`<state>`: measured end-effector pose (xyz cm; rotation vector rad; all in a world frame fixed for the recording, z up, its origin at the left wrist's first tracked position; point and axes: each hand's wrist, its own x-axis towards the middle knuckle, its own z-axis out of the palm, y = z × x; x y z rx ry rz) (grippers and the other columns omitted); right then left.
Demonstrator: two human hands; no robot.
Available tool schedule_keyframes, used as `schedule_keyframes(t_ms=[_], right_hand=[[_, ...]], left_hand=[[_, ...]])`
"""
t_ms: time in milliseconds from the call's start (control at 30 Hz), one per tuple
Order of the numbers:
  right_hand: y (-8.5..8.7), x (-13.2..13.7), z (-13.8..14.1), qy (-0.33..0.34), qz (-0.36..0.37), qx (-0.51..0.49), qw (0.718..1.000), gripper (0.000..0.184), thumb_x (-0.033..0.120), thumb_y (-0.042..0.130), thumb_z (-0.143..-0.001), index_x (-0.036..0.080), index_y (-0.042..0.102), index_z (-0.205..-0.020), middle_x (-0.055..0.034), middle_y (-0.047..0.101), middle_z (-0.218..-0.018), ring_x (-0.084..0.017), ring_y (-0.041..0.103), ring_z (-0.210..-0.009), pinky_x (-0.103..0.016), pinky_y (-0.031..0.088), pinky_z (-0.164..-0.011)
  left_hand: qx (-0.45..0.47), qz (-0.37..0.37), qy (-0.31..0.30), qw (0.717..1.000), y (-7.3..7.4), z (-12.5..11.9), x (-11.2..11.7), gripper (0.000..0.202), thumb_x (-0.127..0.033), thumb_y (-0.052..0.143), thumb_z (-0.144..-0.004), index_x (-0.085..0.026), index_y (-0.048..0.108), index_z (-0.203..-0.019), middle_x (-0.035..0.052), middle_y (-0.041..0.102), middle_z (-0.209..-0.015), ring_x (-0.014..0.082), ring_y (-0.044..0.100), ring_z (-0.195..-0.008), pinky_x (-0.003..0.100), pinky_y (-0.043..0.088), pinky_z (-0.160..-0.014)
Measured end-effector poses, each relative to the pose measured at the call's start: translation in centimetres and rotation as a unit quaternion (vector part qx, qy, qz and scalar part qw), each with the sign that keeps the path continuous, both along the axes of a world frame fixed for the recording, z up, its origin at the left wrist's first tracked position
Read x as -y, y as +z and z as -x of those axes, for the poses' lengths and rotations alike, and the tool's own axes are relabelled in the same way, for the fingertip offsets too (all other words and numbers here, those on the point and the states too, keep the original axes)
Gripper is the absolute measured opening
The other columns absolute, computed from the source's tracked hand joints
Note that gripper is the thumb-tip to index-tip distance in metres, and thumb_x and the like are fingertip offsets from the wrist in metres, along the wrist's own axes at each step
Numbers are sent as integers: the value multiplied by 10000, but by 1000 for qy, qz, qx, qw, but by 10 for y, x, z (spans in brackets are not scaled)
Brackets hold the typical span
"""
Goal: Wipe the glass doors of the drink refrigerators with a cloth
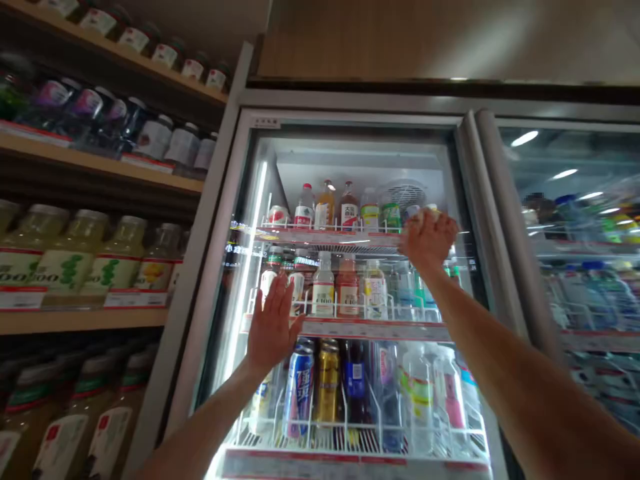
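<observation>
A closed glass door (360,157) of a lit drinks fridge fills the middle of the view. My left hand (273,327) is raised at the left part of the glass, open, fingers up and thumb apart, with nothing in it. Whether its palm touches the glass I cannot tell. Higher up on the right, my right hand (429,239) presses a pale crumpled cloth (431,212) at the glass; fingers and cloth are blurred, and most of the cloth is hidden. Behind the door stand bottles, such as a clear one (323,283), and a blue can (300,387).
A grey vertical handle (495,220) runs along the door's right edge. Beyond it is a second glass fridge door (575,267) with bottles behind it. At the left, wooden shelves (90,160) carry rows of bottles. A brown panel (425,40) lies above the fridge.
</observation>
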<state>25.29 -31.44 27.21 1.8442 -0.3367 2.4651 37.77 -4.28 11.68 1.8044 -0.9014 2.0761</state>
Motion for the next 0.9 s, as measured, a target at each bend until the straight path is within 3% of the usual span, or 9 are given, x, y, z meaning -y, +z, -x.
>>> schedule_keyframes(t_ms=[167, 267, 367, 433, 533, 633, 700, 800, 900], right_hand=[[-17, -87, -47, -3, 214, -139, 967, 464, 342, 371, -862, 259, 434, -1314, -36, 343, -1448, -245, 222, -1365, -459, 234, -1109], [-11, -59, -29, 1, 233, -157, 960, 449, 324, 352, -875, 263, 438, -1312, -35, 365, -1436, -238, 242, -1357, -465, 246, -1095], [18, 0, 1, 19, 69, -52, 996, 490, 318, 349, -855, 140, 462, -1297, -156, 398, -1389, -316, 273, -1314, -548, 235, -1056], [31, 8, 2, 28, 25, -12, 999, 519, 297, 305, -858, 42, 455, -1284, -244, 376, -1369, -367, 241, -1309, -618, 182, -1036], [21, -48, -29, 33, 72, -33, 996, 491, 309, 340, -855, 107, 468, -1284, -182, 380, -1395, -327, 248, -1322, -567, 222, -1059], [-9, -118, -61, 24, 218, -123, 968, 453, 318, 399, -853, 233, 463, -1294, -52, 370, -1434, -252, 257, -1348, -462, 256, -1098], [-21, -128, -62, 18, 284, -178, 942, 454, 319, 387, -869, 257, 436, -1316, -26, 371, -1436, -230, 256, -1357, -445, 247, -1112], [-13, -86, -36, 20, 172, -141, 975, 452, 338, 386, -868, 256, 444, -1309, -29, 390, -1424, -246, 269, -1346, -462, 230, -1115], [-1, -57, -19, 18, 50, -71, 996, 513, 307, 296, -889, 92, 387, -1345, -172, 302, -1450, -369, 198, -1344, -592, 170, -1075]], left_hand=[[11, -12, 16, 1000, 1, -3, -3, 680, -404, 334, -910, -171, 9, -1459, 134, 245, -1486, 265, 170, -1391, 485, 188, -1105], [-1, -12, 24, 1000, 0, -2, -3, 678, -407, 325, -911, -162, 8, -1459, 139, 228, -1491, 269, 162, -1392, 494, 186, -1104], [-2, -4, 33, 999, -1, 0, -2, 677, -407, 317, -911, -147, 15, -1458, 150, 240, -1485, 269, 172, -1389, 495, 181, -1106], [-4, -2, 36, 999, -2, 1, 0, 682, -410, 326, -907, -135, 31, -1457, 154, 255, -1479, 267, 175, -1388, 486, 183, -1109], [-5, -5, 32, 999, -2, 3, 1, 681, -409, 344, -904, -130, 58, -1455, 149, 283, -1469, 259, 181, -1387, 473, 194, -1109], [-4, -8, 20, 1000, -1, 2, -2, 670, -404, 347, -906, -117, 84, -1452, 155, 285, -1466, 267, 183, -1386, 475, 193, -1107], [-5, -23, 15, 1000, 0, 0, -8, 670, -423, 345, -906, -115, 104, -1450, 157, 290, -1464, 268, 191, -1384, 470, 193, -1108], [-9, -15, 24, 1000, 0, -8, -21, 691, -489, 342, -898, -123, 133, -1446, 166, 296, -1460, 271, 213, -1378, 469, 192, -1108], [-20, 31, 22, 999, -1, -16, -31, 725, -535, 340, -887, -125, 129, -1446, 180, 275, -1466, 277, 204, -1380, 484, 187, -1106]])
